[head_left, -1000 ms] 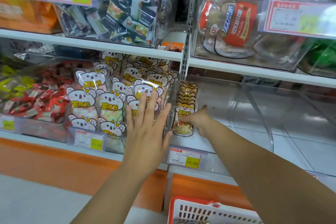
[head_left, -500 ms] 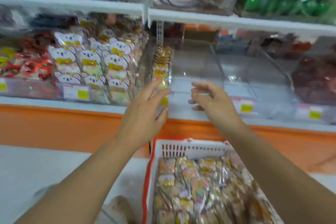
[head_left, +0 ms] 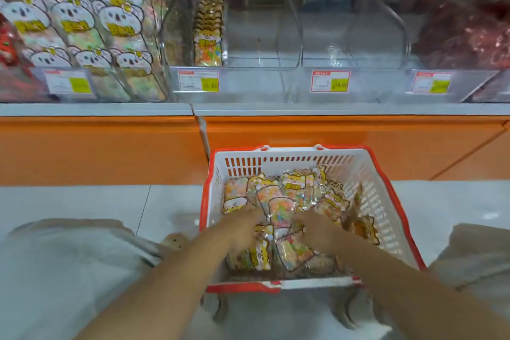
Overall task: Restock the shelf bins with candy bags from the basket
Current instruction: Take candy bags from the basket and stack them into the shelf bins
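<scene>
Both hands reach down into the red-rimmed white basket [head_left: 385, 188]. The left hand [head_left: 244, 228] and right hand [head_left: 317, 229] lie on the heap of candy bags [head_left: 284, 199], with one colourful bag between them. Their fingertips are blurred and sunk among the bags, so I cannot tell whether they are pinching anything. Beyond, on the shelf [head_left: 331, 109], a clear bin [head_left: 262, 44] holds one upright row of matching bags [head_left: 208, 36] against its left wall.
</scene>
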The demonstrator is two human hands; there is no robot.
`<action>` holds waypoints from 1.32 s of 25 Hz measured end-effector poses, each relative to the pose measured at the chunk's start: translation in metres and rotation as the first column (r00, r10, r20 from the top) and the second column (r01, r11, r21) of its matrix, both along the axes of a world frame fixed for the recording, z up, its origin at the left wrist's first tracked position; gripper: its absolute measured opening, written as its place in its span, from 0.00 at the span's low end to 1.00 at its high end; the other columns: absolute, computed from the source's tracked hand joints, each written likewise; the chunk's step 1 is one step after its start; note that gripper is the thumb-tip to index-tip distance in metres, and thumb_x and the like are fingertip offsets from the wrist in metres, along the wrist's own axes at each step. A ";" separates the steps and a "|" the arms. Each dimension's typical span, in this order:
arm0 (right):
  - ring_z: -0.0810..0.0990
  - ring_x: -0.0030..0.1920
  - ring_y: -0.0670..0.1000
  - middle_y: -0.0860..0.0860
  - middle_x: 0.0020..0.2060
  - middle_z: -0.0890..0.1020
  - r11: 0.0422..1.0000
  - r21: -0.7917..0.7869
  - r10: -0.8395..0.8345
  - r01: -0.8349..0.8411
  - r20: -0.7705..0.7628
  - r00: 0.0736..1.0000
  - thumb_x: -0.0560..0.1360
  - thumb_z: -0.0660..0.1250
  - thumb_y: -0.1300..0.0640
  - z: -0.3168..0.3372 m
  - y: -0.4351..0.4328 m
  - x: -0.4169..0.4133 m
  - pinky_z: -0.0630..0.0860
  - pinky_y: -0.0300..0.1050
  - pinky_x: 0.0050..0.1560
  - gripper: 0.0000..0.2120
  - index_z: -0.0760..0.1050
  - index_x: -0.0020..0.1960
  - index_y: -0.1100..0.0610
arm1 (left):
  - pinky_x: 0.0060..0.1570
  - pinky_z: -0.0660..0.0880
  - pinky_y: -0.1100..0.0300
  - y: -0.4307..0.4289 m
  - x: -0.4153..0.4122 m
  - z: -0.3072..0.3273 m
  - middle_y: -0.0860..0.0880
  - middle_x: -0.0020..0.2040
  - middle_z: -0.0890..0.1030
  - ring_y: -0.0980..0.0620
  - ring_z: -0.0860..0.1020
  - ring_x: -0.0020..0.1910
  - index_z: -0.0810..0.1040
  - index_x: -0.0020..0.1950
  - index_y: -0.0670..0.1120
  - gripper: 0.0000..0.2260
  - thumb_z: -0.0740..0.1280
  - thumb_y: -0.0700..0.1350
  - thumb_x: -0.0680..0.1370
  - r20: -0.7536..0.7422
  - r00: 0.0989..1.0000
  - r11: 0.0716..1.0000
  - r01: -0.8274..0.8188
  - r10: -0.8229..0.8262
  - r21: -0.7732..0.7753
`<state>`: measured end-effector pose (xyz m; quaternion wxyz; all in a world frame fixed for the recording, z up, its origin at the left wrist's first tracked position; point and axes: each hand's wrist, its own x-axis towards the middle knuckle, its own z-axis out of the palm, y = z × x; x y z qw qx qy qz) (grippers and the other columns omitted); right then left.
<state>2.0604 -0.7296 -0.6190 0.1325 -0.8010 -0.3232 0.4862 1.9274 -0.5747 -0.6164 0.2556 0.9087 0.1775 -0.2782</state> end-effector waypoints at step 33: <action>0.79 0.53 0.50 0.48 0.53 0.78 0.617 0.301 -0.566 0.727 -0.472 0.676 0.70 0.75 0.54 0.030 0.020 0.025 0.75 0.50 0.42 0.10 0.78 0.49 0.54 | 0.46 0.70 0.56 0.027 0.013 -0.008 0.50 0.43 0.77 0.53 0.74 0.40 0.69 0.43 0.47 0.17 0.75 0.53 0.70 -0.189 0.407 0.083 -0.563 0.894 -0.822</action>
